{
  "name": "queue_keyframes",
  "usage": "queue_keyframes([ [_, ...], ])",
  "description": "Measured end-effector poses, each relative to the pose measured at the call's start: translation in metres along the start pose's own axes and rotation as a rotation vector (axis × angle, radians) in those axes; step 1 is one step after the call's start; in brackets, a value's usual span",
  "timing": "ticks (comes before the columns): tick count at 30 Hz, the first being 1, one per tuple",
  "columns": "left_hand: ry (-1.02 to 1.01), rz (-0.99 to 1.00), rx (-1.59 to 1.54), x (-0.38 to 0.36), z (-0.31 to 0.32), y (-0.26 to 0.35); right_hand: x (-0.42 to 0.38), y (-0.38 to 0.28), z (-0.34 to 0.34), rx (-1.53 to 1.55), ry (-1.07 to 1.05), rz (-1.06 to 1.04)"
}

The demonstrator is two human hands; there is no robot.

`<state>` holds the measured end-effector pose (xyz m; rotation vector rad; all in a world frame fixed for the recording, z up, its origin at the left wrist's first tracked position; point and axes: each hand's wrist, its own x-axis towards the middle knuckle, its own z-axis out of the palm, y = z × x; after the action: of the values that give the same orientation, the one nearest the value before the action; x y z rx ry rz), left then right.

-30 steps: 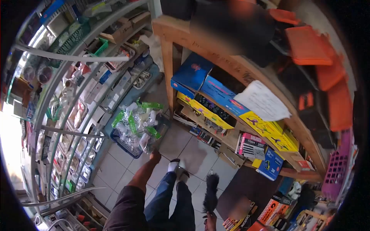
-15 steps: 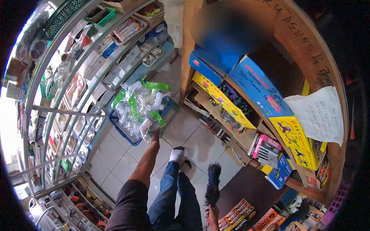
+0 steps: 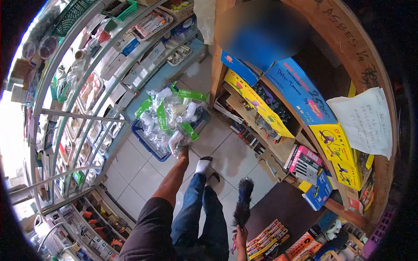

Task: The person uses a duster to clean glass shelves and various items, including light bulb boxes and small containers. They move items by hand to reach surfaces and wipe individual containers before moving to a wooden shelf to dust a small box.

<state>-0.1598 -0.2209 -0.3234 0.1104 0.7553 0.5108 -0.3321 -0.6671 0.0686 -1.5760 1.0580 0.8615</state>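
A blue plastic basket (image 3: 148, 146) holds a heap of clear-wrapped white items (image 3: 176, 113) with green header cards. At its near edge is my left hand (image 3: 183, 152), closed on the basket, its fingers mostly hidden beneath the hanging packs. What the white items are I cannot make out exactly. Low in the view, my right hand (image 3: 239, 239) grips the handle of a black fluffy duster (image 3: 243, 202). The duster's head points up and away from me, above the floor and a dark mat.
Glass shelves (image 3: 93, 91) full of small packaged goods curve along the left. A wooden rack (image 3: 370, 56) with yellow boxes (image 3: 334, 145) and a blue carton (image 3: 300, 93) stands at right. A blurred person (image 3: 261, 35) is behind it. White tiles (image 3: 130, 167) cover the floor.
The view has shifted slightly, so the basket and shelves appear a little further right. My left hand stays at the basket and my right hand still holds the duster.
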Motion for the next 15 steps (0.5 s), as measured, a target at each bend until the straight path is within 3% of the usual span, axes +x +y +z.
queue_keyframes([
  [6, -0.075, 0.111, 0.834, -0.033, -0.043, -0.018, 0.0, 0.015, 0.001, 0.052, 0.015, 0.061],
  [15, -0.496, 0.055, 1.431, -0.079, 0.089, -0.031, -0.009, 0.031, 0.002, 0.087, -0.006, 0.045],
])
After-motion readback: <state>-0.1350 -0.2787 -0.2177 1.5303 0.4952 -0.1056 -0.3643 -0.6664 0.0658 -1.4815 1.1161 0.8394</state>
